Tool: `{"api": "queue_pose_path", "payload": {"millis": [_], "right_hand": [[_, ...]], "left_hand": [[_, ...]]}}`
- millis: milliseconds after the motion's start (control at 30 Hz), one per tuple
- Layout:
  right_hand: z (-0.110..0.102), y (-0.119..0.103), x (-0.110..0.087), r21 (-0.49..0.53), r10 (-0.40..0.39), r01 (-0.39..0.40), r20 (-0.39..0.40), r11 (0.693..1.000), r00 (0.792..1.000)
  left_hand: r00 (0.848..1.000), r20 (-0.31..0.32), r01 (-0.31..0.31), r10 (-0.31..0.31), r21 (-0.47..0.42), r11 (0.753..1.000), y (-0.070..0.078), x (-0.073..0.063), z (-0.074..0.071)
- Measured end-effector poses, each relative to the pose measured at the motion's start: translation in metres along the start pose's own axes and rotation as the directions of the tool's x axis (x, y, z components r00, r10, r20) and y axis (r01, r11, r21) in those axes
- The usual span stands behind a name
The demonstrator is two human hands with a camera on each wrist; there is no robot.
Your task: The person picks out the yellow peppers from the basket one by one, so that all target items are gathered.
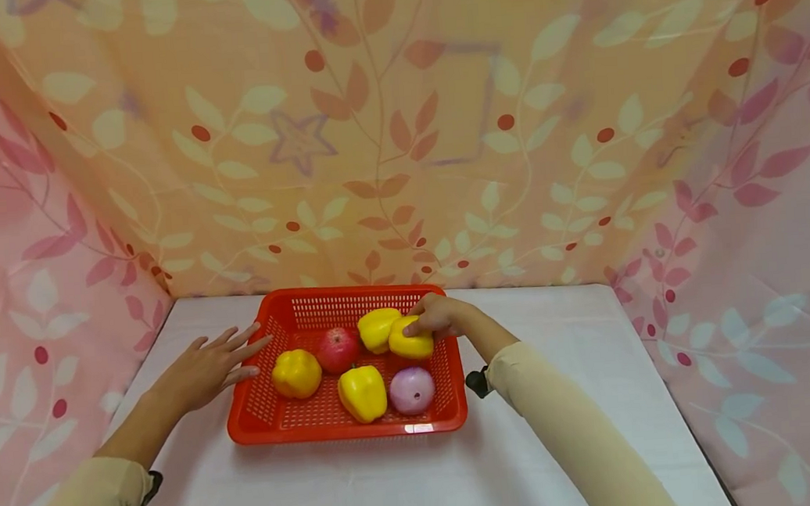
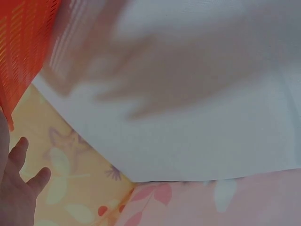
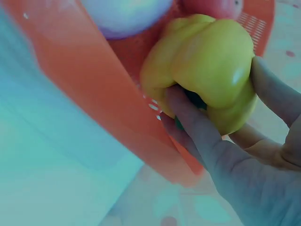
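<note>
Inside the right end of a red plastic basket, my right hand grips a yellow bell pepper. In the right wrist view the fingers and thumb curl round this pepper near its green stem. Another yellow bell pepper lies just left of it. A purple onion and a third yellow pepper sit toward the front, with a red pomegranate behind. My left hand, fingers spread, is at the basket's left rim, close to one more yellow pepper.
The basket stands on a table with a white cloth. Floral curtains hang behind the table and along both sides. In the left wrist view a shadow of a hand falls on the cloth beside the basket wall.
</note>
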State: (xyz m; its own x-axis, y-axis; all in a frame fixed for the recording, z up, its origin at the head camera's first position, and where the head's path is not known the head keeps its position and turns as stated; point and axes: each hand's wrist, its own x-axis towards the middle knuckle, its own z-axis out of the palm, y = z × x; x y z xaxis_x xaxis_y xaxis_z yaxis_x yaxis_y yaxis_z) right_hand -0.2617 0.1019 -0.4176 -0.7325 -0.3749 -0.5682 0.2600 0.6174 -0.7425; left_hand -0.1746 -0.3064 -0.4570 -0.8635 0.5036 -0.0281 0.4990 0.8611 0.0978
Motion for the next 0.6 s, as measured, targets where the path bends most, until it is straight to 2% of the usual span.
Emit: {"api": "queue_pose_path", "payload": {"millis": [167, 267, 367, 433, 600], "right_hand": [[-0.014, -0.006, -0.013, 0.025, -0.1, 0.1, -0.015, 0.995, 0.995], [-0.022, -0.007, -0.018, 0.025, -0.181, 0.183, -0.073, 0.983, 0.981], [-0.031, -0.003, -0.022, 0.033, -0.259, 0.267, -0.161, 0.963, 0.952], [-0.038, 0.001, -0.025, 0.054, -0.29, 0.312, -0.243, 0.949, 0.926], [-0.055, 0.013, -0.03, 0.106, -0.313, 0.384, -0.405, 0.917, 0.859]], "left_hand": [[1.0, 0.006, 0.003, -0.003, -0.006, 1.0, -0.001, 0.0, -0.001], [1.0, 0.009, 0.005, -0.005, -0.008, 1.0, 0.0, 0.0, -0.002], [1.0, 0.012, 0.007, -0.007, -0.007, 1.0, 0.0, -0.001, -0.002], [1.0, 0.01, 0.006, -0.006, -0.005, 1.0, 0.001, -0.001, -0.002], [1.0, 0.014, 0.009, -0.009, -0.017, 1.0, 0.001, -0.001, -0.003]]}}
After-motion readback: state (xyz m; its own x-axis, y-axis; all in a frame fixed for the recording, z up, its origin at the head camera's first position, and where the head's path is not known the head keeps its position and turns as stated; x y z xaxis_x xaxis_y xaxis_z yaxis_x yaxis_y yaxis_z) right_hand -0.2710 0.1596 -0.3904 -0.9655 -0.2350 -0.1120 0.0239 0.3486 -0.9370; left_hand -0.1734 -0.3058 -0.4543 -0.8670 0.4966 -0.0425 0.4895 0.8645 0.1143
